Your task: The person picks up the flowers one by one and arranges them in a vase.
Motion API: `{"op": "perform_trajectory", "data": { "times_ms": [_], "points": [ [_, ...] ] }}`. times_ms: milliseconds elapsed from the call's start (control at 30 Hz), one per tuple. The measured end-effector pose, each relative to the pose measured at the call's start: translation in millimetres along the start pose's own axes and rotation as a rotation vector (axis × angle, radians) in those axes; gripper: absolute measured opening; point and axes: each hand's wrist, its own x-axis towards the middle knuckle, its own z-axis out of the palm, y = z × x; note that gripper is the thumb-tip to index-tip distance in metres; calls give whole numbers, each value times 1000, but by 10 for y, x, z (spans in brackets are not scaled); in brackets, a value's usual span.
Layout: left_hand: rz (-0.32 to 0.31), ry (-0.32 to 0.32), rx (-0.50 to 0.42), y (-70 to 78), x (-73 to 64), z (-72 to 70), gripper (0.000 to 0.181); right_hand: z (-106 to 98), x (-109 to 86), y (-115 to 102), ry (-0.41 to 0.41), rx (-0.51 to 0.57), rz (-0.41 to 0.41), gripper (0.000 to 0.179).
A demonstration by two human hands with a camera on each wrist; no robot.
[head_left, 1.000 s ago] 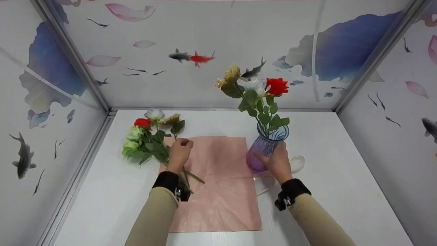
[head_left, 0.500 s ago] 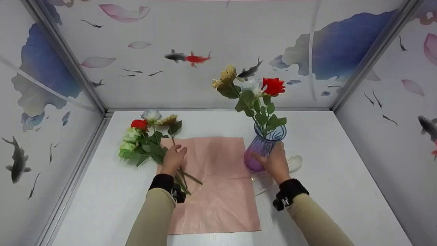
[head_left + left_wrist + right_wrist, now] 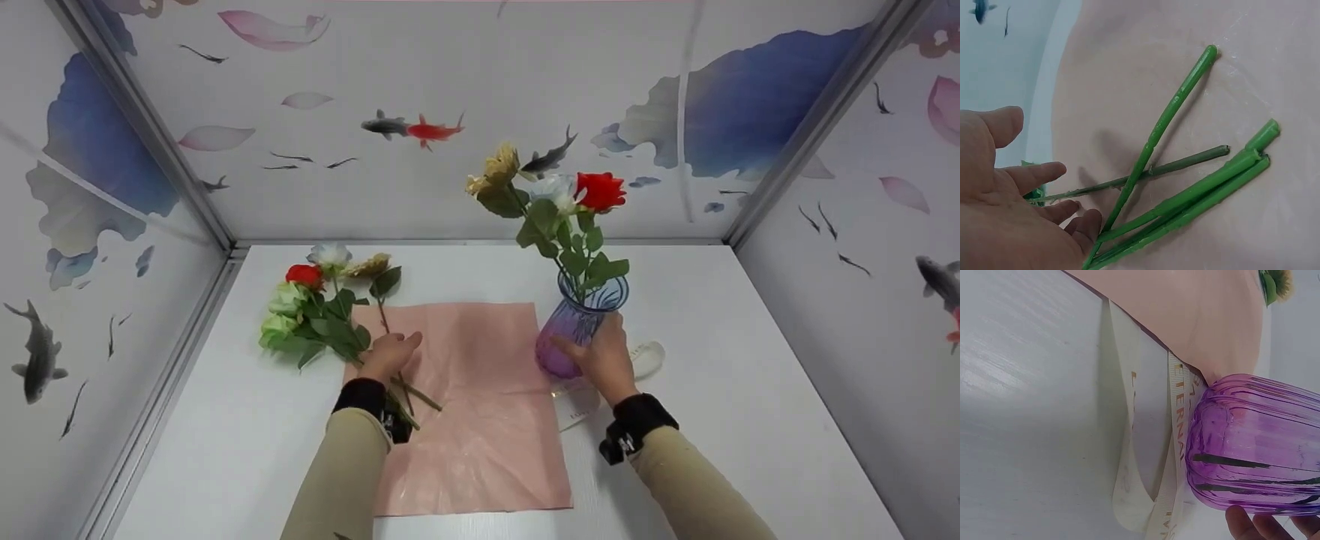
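Note:
My right hand (image 3: 606,360) grips the side of a blue-to-purple glass vase (image 3: 559,346). A red rose (image 3: 600,192), a white flower (image 3: 553,192) and tan flowers (image 3: 501,166) rise from its mouth. In the right wrist view, dark stem ends show through the purple glass (image 3: 1252,422). My left hand (image 3: 390,355) is spread loosely over the stems of a loose bunch. The left wrist view shows this palm (image 3: 1010,208) with relaxed fingers beside the crossing green stems (image 3: 1179,216). The bunch's red flower (image 3: 304,275) and pale green flowers (image 3: 286,300) lie at the back left.
A pink wrapping sheet (image 3: 480,457) lies flat on the white table (image 3: 712,465) under the stem ends. Cream ribbon (image 3: 649,360) with gold lettering lies beside the vase. Printed panels (image 3: 420,195) wall the table at the back and both sides.
My left hand has lowered toward the stems, and its fingers have gone from bent to straighter. The right hand and the vase stay in place on the table; the head view shifted slightly.

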Motion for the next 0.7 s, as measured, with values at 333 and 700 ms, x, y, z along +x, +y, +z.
{"op": "perform_trajectory", "data": {
  "times_ms": [333, 700],
  "points": [
    [-75, 8, 184, 28, -13, -10, 78, -3, 2, -3, -3, 5, 4, 112],
    [-57, 65, 309, 62, 73, 43, 63, 8, 15, 9, -8, 8, 16, 114]
  ]
}}
